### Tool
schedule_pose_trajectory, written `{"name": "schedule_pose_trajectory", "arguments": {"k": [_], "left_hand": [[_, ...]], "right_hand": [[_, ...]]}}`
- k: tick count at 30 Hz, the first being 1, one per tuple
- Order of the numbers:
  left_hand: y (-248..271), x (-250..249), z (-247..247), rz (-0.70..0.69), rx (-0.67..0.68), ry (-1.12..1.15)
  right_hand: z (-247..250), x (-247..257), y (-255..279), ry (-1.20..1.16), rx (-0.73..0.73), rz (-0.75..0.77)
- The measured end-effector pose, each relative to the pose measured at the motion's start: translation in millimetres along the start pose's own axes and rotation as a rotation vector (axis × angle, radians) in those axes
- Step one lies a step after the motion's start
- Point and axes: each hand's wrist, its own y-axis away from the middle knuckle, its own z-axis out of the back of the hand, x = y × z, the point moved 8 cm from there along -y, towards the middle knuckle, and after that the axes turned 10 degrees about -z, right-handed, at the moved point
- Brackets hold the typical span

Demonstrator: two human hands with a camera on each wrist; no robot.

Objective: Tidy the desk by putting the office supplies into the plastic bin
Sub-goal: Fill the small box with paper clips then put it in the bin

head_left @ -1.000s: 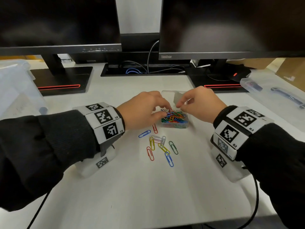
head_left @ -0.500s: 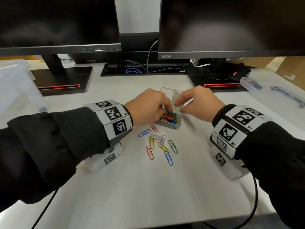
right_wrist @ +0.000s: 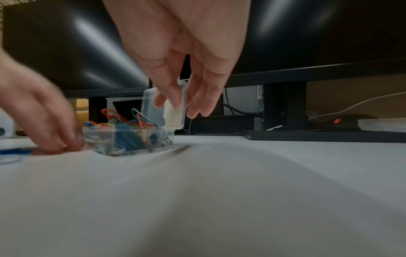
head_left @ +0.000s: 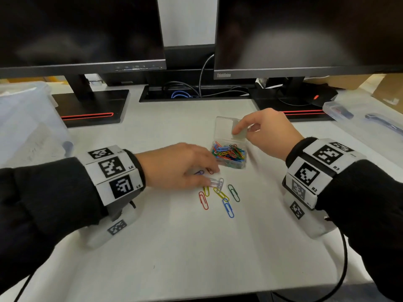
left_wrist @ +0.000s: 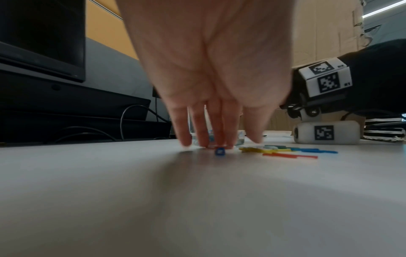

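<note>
A small clear box (head_left: 229,154) full of coloured paper clips stands open at mid-desk, also seen in the right wrist view (right_wrist: 129,139). My right hand (head_left: 238,130) pinches its raised lid (right_wrist: 175,114) between thumb and fingers (right_wrist: 170,97). Several loose paper clips (head_left: 226,203) lie on the desk just in front of the box. My left hand (head_left: 210,176) reaches down onto them, its straight fingertips (left_wrist: 204,139) touching the desk beside a blue clip (left_wrist: 219,151). A large translucent plastic bin (head_left: 26,110) sits at the far left.
Two dark monitors on black stands (head_left: 91,105) line the back, with a cable tray (head_left: 192,94) between them. At the far right, a clear plastic lid (head_left: 368,127) holds a pen and a small case. A black mouse (head_left: 318,97) lies by the right stand.
My left hand left the box and dropped toward me onto the loose clips. My right hand stayed on the lid, which now stands more upright.
</note>
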Motion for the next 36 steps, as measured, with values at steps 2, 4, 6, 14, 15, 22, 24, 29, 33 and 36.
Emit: {"name": "schedule_pose_trajectory", "arguments": {"k": [2,4,6,14,15,22,24,29,33,36], "left_hand": [[6.1,3.7,-7.8,0.013,0.066,0.011],[12.8,5.2,-8.3,0.034,0.06,0.083],[18.6,7.0,-8.7,0.068,0.052,0.162],[22.7,13.2,3.2,0.202,-0.092,0.221],[22.1,12.6,3.4,0.221,-0.088,0.204],[2.2,8.0,7.3,0.266,-0.101,0.152],[-3.9,10.1,9.1,0.269,-0.112,0.178],[-8.8,9.1,12.5,0.214,-0.129,0.167],[-4.1,9.1,23.0,0.223,-0.232,0.087],[6.1,18.7,15.3,0.306,-0.158,0.065]], "right_hand": [[1.2,-0.1,1.2,-0.013,0.0,-0.007],[2.4,-1.7,2.4,-0.022,0.0,-0.016],[3.0,-2.7,3.1,-0.019,-0.004,-0.021],[-0.1,-2.6,1.4,0.0,0.015,-0.036],[-0.3,-2.8,1.2,-0.001,0.014,-0.038],[0.6,-2.5,1.7,0.002,0.009,-0.044],[1.0,-2.7,2.3,-0.003,0.009,-0.044],[1.0,-1.5,2.3,-0.001,0.007,-0.031],[1.6,-0.4,2.5,-0.007,-0.004,-0.027],[1.7,0.2,3.1,-0.002,-0.001,-0.026]]}}
